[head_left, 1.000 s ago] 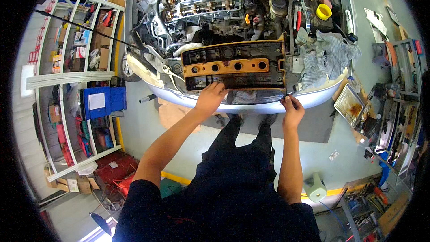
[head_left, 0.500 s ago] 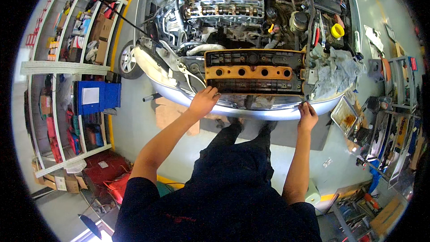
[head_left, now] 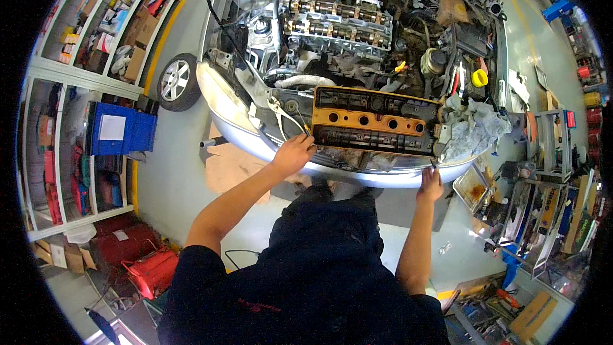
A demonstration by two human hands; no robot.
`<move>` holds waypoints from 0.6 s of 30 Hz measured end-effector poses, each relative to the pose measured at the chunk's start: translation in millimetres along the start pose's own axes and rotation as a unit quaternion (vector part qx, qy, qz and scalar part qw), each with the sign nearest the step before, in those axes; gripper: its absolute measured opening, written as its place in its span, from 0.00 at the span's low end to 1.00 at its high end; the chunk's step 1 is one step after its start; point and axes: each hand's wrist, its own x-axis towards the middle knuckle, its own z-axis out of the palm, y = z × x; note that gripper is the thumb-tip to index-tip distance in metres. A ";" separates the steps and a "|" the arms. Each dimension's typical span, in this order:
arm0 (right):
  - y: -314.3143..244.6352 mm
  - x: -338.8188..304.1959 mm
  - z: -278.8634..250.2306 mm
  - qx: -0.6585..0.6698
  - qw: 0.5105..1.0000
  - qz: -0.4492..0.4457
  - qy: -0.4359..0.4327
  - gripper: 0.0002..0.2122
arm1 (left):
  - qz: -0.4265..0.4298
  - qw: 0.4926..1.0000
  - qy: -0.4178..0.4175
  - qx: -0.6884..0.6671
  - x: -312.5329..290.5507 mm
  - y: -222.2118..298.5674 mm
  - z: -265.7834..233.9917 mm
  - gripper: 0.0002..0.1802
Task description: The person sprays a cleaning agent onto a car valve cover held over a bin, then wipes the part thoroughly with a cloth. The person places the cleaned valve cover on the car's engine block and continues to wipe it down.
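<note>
at the open front of a silver car [head_left: 377, 177], the engine [head_left: 338, 29] sits bare on top. its cover [head_left: 378, 122], with 4 round holes, is already off and lies upside down across the car's front edge, near the engine; what work is left cannot be told. the left hand [head_left: 294, 153] bends its fingers at the cover's near left corner, grip unclear. the right hand [head_left: 431, 185] pinches a small dark thing [head_left: 434, 163] beside the near right corner.

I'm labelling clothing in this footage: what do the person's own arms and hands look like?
The left hand and right hand are bare, without gloves, and no watch or band shows. Short, very dark sleeves leave the forearms uncovered. The dark shirt bears small red markings.
</note>
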 end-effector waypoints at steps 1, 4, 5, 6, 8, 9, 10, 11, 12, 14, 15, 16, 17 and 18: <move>9.6 -5.1 2.3 -0.026 0.999 0.000 0.027 0.13 | 0.006 1.000 -0.016 0.005 0.5 -1.8 -1.1 0.14; 66.3 -8.4 -23.8 -0.055 0.985 -0.006 -0.161 0.17 | 0.021 1.000 -0.005 -0.019 1.8 -6.5 -1.0 0.14; 77.6 -38.9 0.7 -0.083 0.978 0.044 -0.186 0.17 | 0.018 1.000 -0.004 -0.019 -3.5 -8.4 1.3 0.15; 80.9 -74.8 26.7 -0.113 0.967 0.089 -0.211 0.18 | 0.020 1.000 -0.001 -0.021 -5.1 -9.1 1.8 0.15; 91.8 -125.5 63.4 -0.142 0.942 0.143 -0.267 0.18 | 0.034 0.999 0.006 -0.025 -2.0 -11.9 0.2 0.15; 92.1 -142.6 84.2 -0.171 0.933 0.173 -0.265 0.19 | 0.040 0.999 0.008 -0.024 -1.9 -14.1 -0.1 0.15; 94.5 -150.9 94.2 -0.164 0.932 0.176 -0.270 0.19 | 0.046 0.999 0.010 -0.024 -2.2 -15.7 -1.8 0.15; 97.6 -157.2 101.5 -0.158 0.931 0.179 -0.277 0.19 | 0.057 0.998 0.016 -0.023 -0.5 -19.4 -3.9 0.12; 100.1 -159.4 105.2 -0.153 0.929 0.183 -0.284 0.19 | 0.066 0.997 0.022 -0.022 2.4 -24.5 -5.6 0.10; 100.6 -159.7 110.8 -0.144 0.928 0.202 -0.279 0.18 | 0.051 0.998 0.023 -0.028 4.3 -31.2 -7.4 0.09; 100.3 -157.4 112.7 -0.138 0.926 0.209 -0.282 0.17 | 0.029 0.999 0.019 -0.035 4.5 -33.9 -6.5 0.09; 100.2 -156.1 113.7 -0.132 0.924 0.217 -0.285 0.17 | 0.006 0.999 0.014 -0.041 4.0 -35.6 -5.9 0.10; 100.6 -156.0 113.9 -0.127 0.923 0.221 -0.286 0.16 | -0.053 0.995 0.007 -0.081 2.8 -36.3 -4.9 0.11; 101.1 -156.1 115.3 -0.121 0.923 0.225 -0.288 0.15 | -0.119 0.981 0.032 -0.151 3.7 -37.2 -4.3 0.11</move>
